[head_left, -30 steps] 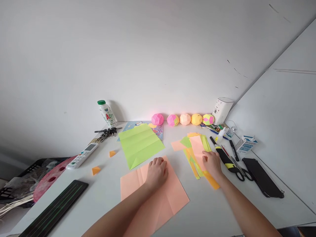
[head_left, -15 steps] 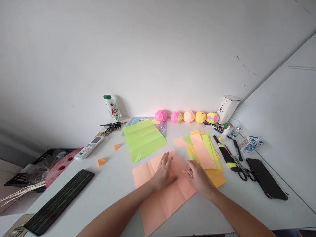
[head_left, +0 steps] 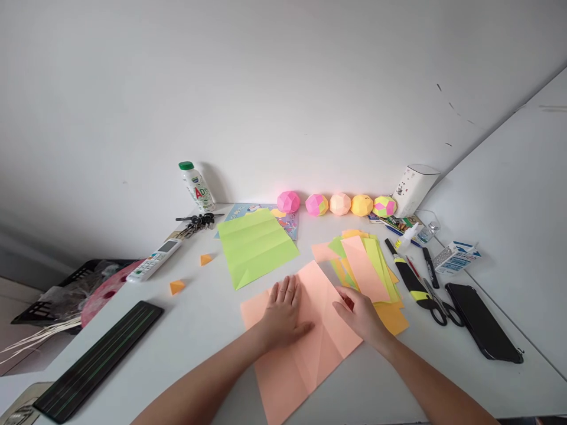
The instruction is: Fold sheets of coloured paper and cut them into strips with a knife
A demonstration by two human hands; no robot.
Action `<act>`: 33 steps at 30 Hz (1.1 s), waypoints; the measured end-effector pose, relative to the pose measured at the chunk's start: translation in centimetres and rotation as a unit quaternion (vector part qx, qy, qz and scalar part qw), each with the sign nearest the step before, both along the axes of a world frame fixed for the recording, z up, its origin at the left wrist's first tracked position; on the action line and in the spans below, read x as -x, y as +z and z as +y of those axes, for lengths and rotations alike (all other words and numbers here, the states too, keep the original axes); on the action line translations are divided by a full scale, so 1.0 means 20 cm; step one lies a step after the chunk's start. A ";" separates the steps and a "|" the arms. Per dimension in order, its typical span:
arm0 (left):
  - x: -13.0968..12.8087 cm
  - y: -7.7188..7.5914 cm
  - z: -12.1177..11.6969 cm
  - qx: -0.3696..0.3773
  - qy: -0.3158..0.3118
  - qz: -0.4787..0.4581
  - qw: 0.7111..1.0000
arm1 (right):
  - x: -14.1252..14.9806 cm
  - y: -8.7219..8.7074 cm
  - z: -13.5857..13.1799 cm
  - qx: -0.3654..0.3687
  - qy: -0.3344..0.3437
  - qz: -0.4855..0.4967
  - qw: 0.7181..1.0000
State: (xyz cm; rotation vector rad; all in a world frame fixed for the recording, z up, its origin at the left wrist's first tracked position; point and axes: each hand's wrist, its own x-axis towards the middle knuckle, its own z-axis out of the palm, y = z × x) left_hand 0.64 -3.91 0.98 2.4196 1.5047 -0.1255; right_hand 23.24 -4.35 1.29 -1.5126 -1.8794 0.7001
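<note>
A creased peach sheet of paper [head_left: 310, 354] lies at an angle on the table in front of me. My left hand [head_left: 283, 313] rests flat on its middle, fingers stretched out and thumb to the side. At the sheet's right edge, my right hand [head_left: 357, 313] has its fingers bent around the edge with the thumb on top. Beyond the left hand lies a creased green sheet of paper [head_left: 259, 248], partly over a printed booklet [head_left: 290, 221]. A pile of coloured paper pieces [head_left: 365, 268] sits just past my right hand.
Along the wall stand several faceted paper balls [head_left: 340, 203]. To the right are scissors [head_left: 438, 307], a utility knife [head_left: 410, 280], a glue bottle [head_left: 405, 238] and a black phone [head_left: 482, 321]. Leftward are a remote control [head_left: 155, 260], keys [head_left: 201, 221], a bottle [head_left: 196, 188] and small orange paper pieces [head_left: 176, 287].
My left hand has shifted slightly left and flattened onto the peach sheet. The right hand has closed at the sheet's right edge. The camera view has shifted a little.
</note>
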 end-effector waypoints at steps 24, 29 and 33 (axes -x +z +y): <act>0.10 -0.05 0.18 -0.229 0.094 -0.340 0.907 | 0.14 0.04 -0.18 -0.081 0.343 -0.131 0.927; 0.03 -0.12 0.11 -0.175 -0.055 -0.171 0.968 | 0.13 0.00 -0.16 -0.104 0.301 -0.177 0.931; 0.03 -0.13 0.10 -0.170 -0.056 -0.142 0.974 | 0.15 -0.03 -0.10 -0.114 0.277 -0.207 0.931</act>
